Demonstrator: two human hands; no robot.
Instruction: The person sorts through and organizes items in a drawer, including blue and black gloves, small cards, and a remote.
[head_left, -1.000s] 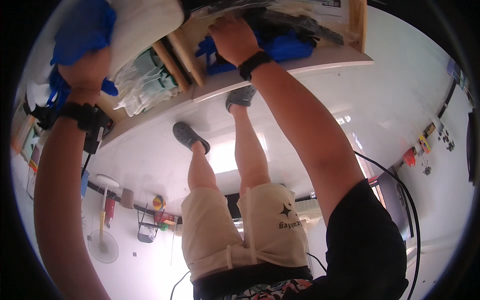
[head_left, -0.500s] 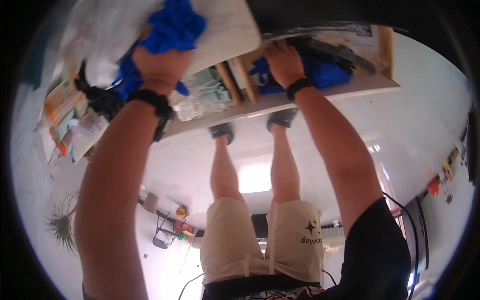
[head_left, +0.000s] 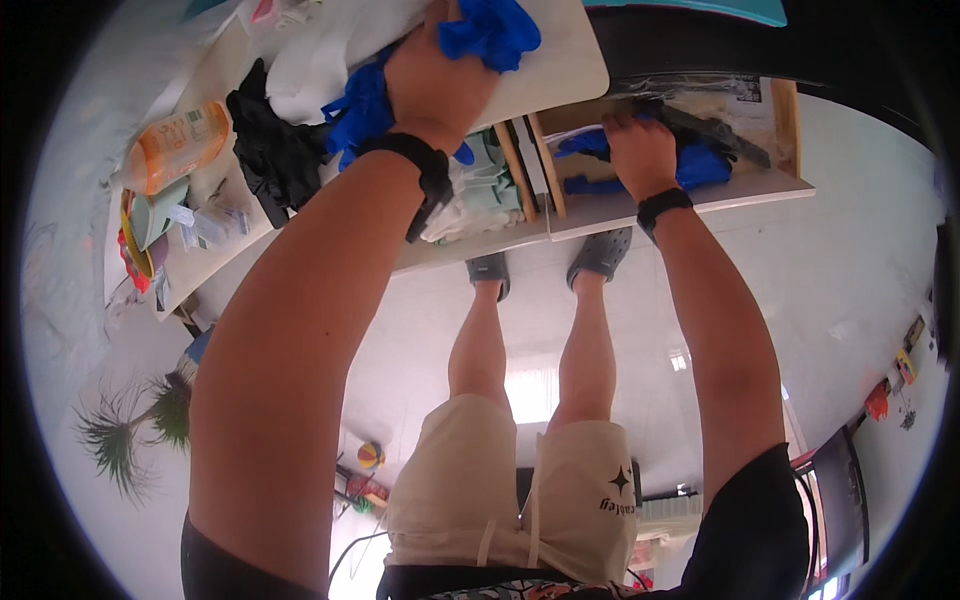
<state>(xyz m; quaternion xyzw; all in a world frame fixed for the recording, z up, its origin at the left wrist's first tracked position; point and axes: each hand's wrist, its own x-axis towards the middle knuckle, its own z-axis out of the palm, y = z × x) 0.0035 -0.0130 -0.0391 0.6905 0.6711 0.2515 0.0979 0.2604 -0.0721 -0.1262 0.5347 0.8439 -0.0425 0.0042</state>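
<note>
My left hand (head_left: 440, 88) is closed around a bunch of crumpled blue gloves (head_left: 490, 32); part of it sticks out past the fingers, and more blue (head_left: 362, 112) hangs by the wrist. This hand is over the pale board at the top. Farther right, my right hand (head_left: 642, 152) reaches into an open compartment, fingers curled on blue gloves (head_left: 705, 168) that show on both sides of it. The fingertips are partly hidden. Both wrists wear dark bands.
Wooden dividers (head_left: 516, 170) separate the right compartment from one with pale green and white folded gloves (head_left: 480, 180). At left lie a black cloth (head_left: 275, 150), an orange-labelled bottle (head_left: 178, 148) and a clear plastic box (head_left: 215, 226). A potted plant (head_left: 125, 430) stands lower left.
The whole view has shifted, so the shelf and both hands appear farther right. My left hand still grips the blue gloves. My right hand's fingers look more curled inside the compartment.
</note>
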